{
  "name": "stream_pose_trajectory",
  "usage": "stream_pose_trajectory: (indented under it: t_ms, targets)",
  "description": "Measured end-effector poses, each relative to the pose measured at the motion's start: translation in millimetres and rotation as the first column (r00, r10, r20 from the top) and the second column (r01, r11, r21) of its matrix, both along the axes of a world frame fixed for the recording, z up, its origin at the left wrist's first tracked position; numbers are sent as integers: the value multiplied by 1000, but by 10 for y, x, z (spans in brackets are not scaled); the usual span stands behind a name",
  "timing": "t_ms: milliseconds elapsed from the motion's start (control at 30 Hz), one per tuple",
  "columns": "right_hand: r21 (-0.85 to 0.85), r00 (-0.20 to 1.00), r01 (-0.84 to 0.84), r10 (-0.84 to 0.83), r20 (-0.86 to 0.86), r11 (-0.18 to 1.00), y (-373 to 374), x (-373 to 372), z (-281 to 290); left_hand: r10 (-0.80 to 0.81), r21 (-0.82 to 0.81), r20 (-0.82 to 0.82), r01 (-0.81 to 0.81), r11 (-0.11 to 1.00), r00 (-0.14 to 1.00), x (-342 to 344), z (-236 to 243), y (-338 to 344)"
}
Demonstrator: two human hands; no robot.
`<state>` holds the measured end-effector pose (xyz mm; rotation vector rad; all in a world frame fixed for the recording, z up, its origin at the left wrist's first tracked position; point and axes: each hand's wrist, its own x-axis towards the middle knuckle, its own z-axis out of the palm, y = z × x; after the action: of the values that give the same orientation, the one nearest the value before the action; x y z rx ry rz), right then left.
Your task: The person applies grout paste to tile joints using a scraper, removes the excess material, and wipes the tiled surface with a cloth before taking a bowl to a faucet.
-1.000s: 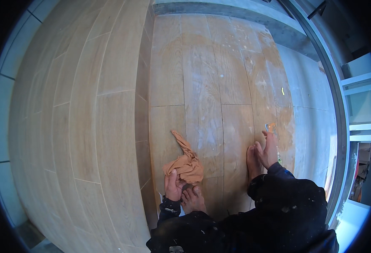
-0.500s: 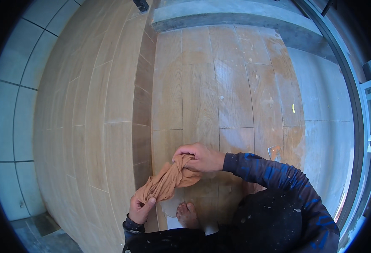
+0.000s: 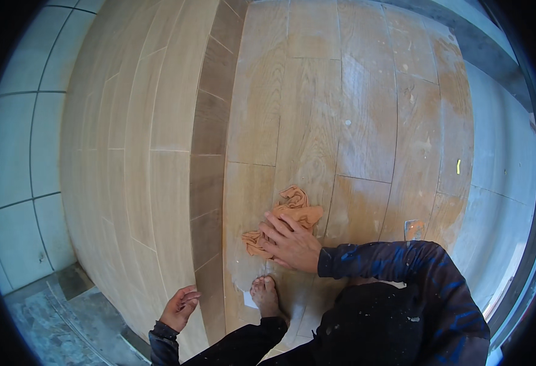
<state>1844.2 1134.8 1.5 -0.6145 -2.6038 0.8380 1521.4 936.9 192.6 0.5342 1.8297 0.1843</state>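
A crumpled orange-brown cloth (image 3: 301, 213) lies bunched on the wood-look floor tiles (image 3: 307, 134). My right hand (image 3: 293, 245) rests on top of it, palm down, fingers spread over the folds. To the left, my left hand (image 3: 181, 308) hovers by the edge of the raised tiled step (image 3: 170, 146). Its fingers are loosely bent, with nothing seen in them. One bare foot (image 3: 265, 294) stands just below the cloth, next to a small white patch on the floor.
An orange-and-grey scraper-like piece (image 3: 414, 230) lies on the floor to the right. Beyond it is a small yellow strip (image 3: 458, 166). Grey flooring (image 3: 500, 146) borders the right side; large pale tiles (image 3: 15, 146) line the far left. Whitish residue marks the floor tiles.
The cloth, stretched between both hands before, is now down on the floor under my right hand. My left hand has let go of it and moved down and left. The view has shifted.
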Motion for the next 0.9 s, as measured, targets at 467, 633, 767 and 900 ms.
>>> stream_pose_trajectory:
  t_ms: [467,633,767,900]
  targets:
    - [471,800,-519,600,-27,713,-157,-817,-871,196,-73,12,-195,978,980,168,-173,-820]
    - [321,925,-278,343,-165,905,12,-921,-978,139,-61,-29,-141,988,990,86,-177,-712]
    - [302,990,-57,92,-103,952,656,-978,-968,115,-71,-75,-120,990,991,-7,-149,-614]
    - [303,970,238,-210,-123,923,1812,-924,-1059,44,-49,-89,-48,998,995,-119,-104,-564]
